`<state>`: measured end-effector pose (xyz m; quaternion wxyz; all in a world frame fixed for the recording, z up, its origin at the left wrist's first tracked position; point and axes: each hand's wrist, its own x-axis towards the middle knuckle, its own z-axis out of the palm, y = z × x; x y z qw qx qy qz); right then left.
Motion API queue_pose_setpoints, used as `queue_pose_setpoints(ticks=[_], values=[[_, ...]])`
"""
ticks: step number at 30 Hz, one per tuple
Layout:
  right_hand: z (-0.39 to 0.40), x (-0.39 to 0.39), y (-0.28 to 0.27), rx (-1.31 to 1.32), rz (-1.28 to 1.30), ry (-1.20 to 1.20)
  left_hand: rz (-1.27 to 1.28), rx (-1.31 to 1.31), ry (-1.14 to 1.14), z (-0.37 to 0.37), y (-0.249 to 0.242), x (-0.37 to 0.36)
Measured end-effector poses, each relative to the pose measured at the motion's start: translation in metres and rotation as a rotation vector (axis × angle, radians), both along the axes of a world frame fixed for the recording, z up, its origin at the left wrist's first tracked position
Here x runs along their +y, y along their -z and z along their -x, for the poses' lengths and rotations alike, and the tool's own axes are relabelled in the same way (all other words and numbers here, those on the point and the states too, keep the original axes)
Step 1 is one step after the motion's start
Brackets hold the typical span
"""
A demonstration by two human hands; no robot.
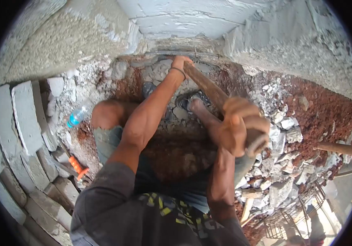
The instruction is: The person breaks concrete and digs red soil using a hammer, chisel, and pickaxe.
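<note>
A long wooden tool handle (209, 89) runs from near my chest down toward the base of the concrete wall (290, 37). My left hand (181, 62) grips it far down, close to the hidden tool head, with a band on the wrist. My right hand (241, 123) is wrapped around the near end of the handle. Both arms reach out over my bent knees (106, 112) and sandalled feet (188, 100), which stand in a pit of red soil (176, 147) and grey rubble.
Stacked grey blocks (20, 123) curve along the left. A plastic water bottle (77, 116) lies among stones, and an orange-handled tool (77, 166) lies lower left. Broken concrete pieces (278, 164) pile up at right, beside another wooden handle (340, 148) and a rebar cage (290, 221).
</note>
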<state>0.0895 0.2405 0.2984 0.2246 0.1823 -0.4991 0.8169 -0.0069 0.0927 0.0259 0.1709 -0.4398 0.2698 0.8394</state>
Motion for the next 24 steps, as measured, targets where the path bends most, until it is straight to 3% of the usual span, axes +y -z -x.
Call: queue_pose_setpoints(ticks=[2, 3, 4, 5, 7, 9, 10, 11, 13, 16, 19, 24], values=[[-0.028, 0.034, -0.008, -0.037, -0.387, 0.045, 0.038, 0.237, 0.068, -0.003, -0.002, 0.001], [-0.05, 0.041, -0.025, -0.12, -0.411, 0.117, -0.106, 0.182, -0.016, 0.012, 0.007, 0.02], [-0.036, 0.031, -0.045, 0.109, -0.072, -0.047, -0.237, 0.086, -0.109, -0.005, 0.016, 0.04], [-0.052, 0.048, -0.074, 0.106, -0.216, -0.101, -0.131, 0.042, -0.176, -0.038, -0.11, 0.049], [-0.065, 0.072, -0.115, 0.171, -0.156, -0.111, -0.148, -0.065, -0.188, -0.062, -0.168, 0.074], [-0.06, 0.086, -0.121, 0.183, -0.165, -0.134, -0.128, -0.074, -0.211, -0.062, -0.19, 0.079], [-0.052, 0.086, -0.107, 0.216, -0.086, -0.158, -0.091, -0.058, -0.204, -0.056, -0.191, 0.077], [-0.046, 0.085, -0.089, 0.247, -0.007, -0.177, -0.102, -0.027, -0.213, -0.04, -0.163, 0.064], [-0.008, 0.049, -0.022, 0.102, -0.02, 0.007, -0.097, 0.014, -0.194, -0.004, -0.108, 0.034], [0.001, 0.06, -0.029, 0.065, -0.037, -0.079, 0.066, -0.049, -0.133, 0.008, -0.093, 0.033], [-0.02, 0.06, -0.041, -0.038, -0.092, -0.03, -0.052, -0.093, -0.261, -0.006, -0.104, 0.046], [-0.019, 0.043, -0.044, -0.022, -0.094, -0.053, -0.134, 0.086, -0.234, -0.023, -0.101, 0.033]])
